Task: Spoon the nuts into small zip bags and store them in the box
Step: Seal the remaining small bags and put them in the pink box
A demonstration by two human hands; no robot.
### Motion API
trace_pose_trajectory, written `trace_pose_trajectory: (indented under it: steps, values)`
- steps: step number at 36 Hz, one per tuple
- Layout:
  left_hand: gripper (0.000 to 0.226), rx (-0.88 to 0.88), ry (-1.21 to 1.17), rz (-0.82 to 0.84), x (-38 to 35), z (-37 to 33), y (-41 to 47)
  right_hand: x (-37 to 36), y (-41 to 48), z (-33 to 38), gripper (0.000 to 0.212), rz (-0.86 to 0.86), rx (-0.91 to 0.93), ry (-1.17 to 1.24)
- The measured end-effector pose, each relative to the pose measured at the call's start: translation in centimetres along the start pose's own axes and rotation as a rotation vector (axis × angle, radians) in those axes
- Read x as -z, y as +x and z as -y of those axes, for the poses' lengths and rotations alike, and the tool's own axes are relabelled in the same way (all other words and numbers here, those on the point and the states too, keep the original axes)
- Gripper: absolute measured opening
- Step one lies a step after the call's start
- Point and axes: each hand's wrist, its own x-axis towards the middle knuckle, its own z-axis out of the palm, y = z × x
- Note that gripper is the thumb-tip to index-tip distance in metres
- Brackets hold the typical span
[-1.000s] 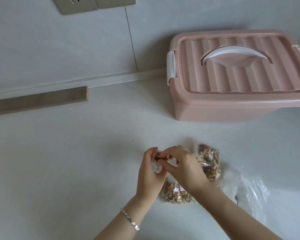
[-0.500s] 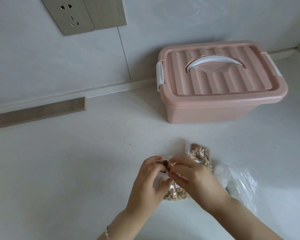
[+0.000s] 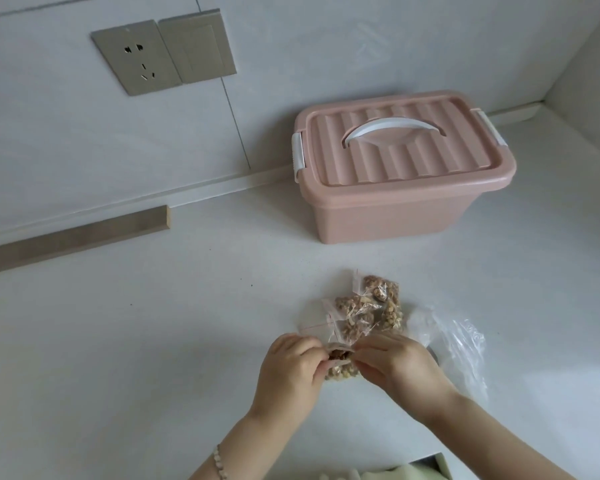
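On countertop (image 3: 153, 341), near front edge: left hand (image 3: 288, 372) and right hand (image 3: 399, 368) both pinched on mouth of small zip bag of nuts (image 3: 340, 367), apparently pressing seal shut. Just behind, two filled zip bags (image 3: 364, 315) lying overlapped, looking sealed. Crumpled clear plastic bag (image 3: 461, 344) at right, contents unclear. No spoon visible. Pink storage box (image 3: 395, 209) well apart at back wall, lid (image 3: 395, 147) on, clips (image 3: 298, 152) down. Judgement: filling nearly done; remaining: finish seal, unclip box, load three bags, reclose.
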Motion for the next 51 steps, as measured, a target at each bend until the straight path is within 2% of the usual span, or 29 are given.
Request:
trace_pose_trajectory:
  steps: [2, 6, 9, 16, 19, 21, 23, 27, 30, 35, 41, 51]
  values:
    - [0.022, 0.09, -0.128, 0.009, 0.4, -0.7, 0.0, 0.6, -0.3, 0.4, 0.003, -0.049, -0.104, 0.13]
    - [0.02, 0.234, -0.467, 0.072, 2.1, -2.3, 0.1, 2.7, -0.6, 1.8, 0.014, -0.088, -0.271, 0.391]
    - [0.019, 0.378, -0.66, 0.069, 3.0, -3.9, 0.2, 4.0, -0.7, 2.8, 0.005, -0.09, -0.308, 0.472]
    - [0.025, 0.539, -0.919, -0.037, 5.1, -7.4, 0.8, 5.5, -1.2, 4.9, 0.02, -0.211, -0.43, 0.737]
    - [0.039, 0.68, -0.999, -0.056, 5.9, -8.2, 0.9, 5.9, -1.5, 5.6, 0.026, -0.265, -0.483, 0.896]
    - [0.047, 0.792, -1.101, -0.03, 6.3, -8.4, 1.1, 6.3, -1.6, 6.1, 0.024, -0.302, -0.518, 1.013]
    - [0.041, 0.866, -1.202, 0.028, 6.6, -8.6, 1.0, 6.6, -1.9, 6.4, 0.021, -0.335, -0.544, 1.096]
    - [0.036, 0.874, -1.28, 0.155, 7.0, -9.0, 0.4, 7.3, -2.1, 6.9, 0.021, -0.365, -0.571, 1.211]
    - [0.03, 0.907, -1.393, 0.163, 7.1, -9.2, 0.2, 7.8, -2.2, 7.1, 0.014, -0.359, -0.591, 1.267]
    - [0.024, 0.937, -1.341, 0.092, 7.3, -9.4, 0.1, 8.0, -2.7, 6.9, 0.025, -0.327, -0.676, 1.258]
    - [0.028, 0.873, -1.209, 0.02, 7.5, -9.7, -0.1, 8.3, -3.0, 6.9, 0.029, -0.311, -0.725, 1.265]
    - [0.014, 0.778, -1.088, 0.002, 8.1, -10.5, -0.1, 8.0, -3.3, 7.0, 0.018, -0.334, -0.737, 1.198]
